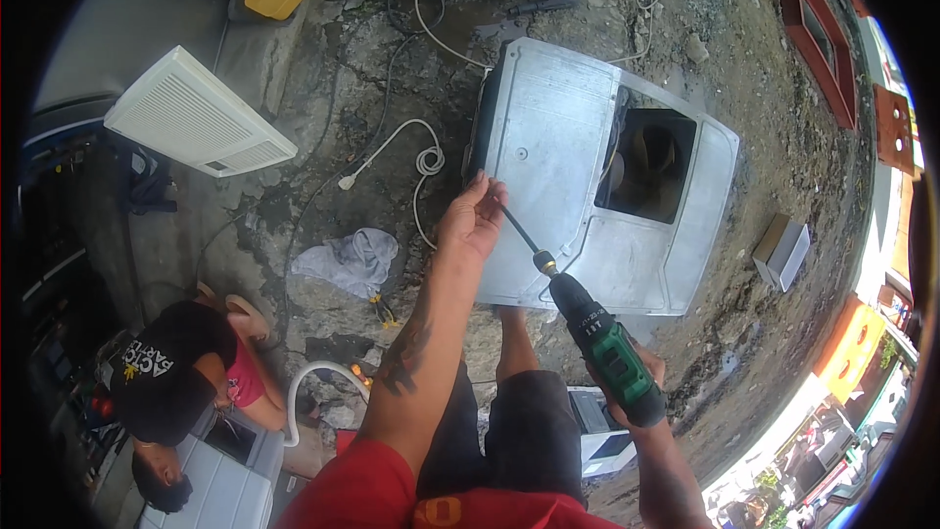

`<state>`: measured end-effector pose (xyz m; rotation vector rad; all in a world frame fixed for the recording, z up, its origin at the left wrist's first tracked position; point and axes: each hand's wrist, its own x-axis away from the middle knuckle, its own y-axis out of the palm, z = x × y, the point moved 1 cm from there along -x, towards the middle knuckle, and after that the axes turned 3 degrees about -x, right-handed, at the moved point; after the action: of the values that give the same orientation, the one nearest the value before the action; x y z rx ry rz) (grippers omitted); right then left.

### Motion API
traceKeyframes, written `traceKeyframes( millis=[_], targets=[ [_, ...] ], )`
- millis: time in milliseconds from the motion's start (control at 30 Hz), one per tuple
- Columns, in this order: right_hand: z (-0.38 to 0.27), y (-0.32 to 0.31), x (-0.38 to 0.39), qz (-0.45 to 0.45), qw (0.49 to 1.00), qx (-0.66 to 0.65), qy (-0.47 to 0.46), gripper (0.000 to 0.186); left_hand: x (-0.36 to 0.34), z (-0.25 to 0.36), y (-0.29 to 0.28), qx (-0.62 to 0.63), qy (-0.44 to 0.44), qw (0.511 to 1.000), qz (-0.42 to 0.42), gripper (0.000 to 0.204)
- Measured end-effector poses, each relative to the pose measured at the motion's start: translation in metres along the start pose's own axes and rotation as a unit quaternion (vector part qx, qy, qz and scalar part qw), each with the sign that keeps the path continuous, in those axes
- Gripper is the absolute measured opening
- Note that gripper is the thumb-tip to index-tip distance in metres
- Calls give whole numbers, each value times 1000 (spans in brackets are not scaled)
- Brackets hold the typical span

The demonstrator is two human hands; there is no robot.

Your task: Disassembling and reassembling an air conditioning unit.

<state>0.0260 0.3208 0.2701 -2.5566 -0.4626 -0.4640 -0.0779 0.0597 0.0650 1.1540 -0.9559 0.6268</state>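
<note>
Right hand (654,366): wrapped round the handle of a green-and-black plastic power drill (613,357); grip closed, handle partly hidden by the drill body. Left hand (474,219): fingers curled together at the far end of a long, thin, dark metal driver bit (523,231); cannot tell whether they pinch the tip or only steady it.

Drill position: in front of the person, chuck end over the near edge of a dull silver sheet-metal casing (553,137).

Handling (judged): drill fairly heavy, weight toward the body, so best held by the handle; bit stiff, smooth, likely slippery, to be guided lightly along the shaft. Casing probably rigid at its folds, flexible across flat areas; hold by the rim, minding thin edges.

Materials: casing has rounded corners, pressed ridges, a rectangular opening (676,152). Beyond: ribbed off-white plastic grille panel (196,118), crumpled grey cloth (351,260), rough, cracked ground (323,176).
</note>
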Motion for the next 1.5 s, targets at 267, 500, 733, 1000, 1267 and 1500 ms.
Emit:
traceKeyframes(
  millis=[267,500,733,1000,1267,1500],
  targets=[
    [41,-33,56,25,999,14,-42,19,13,-69,29,1,-3,999,50,13],
    [69,-53,90,99,993,23,-65,19,27,-132,35,-20,-16,998,62,10],
    [72,-53,108,133,990,-39,-4,16,30,-163,23,-7,-7,996,91,10],
    [82,-59,117,78,996,18,30,14,27,-176,11,18,-1,997,78,11],
    [87,-58,116,88,994,0,66,19,25,-181,8,48,-7,996,71,7],
    [92,-64,99,78,996,24,42,29,0,-194,4,-24,-51,997,50,11]
  ],
)
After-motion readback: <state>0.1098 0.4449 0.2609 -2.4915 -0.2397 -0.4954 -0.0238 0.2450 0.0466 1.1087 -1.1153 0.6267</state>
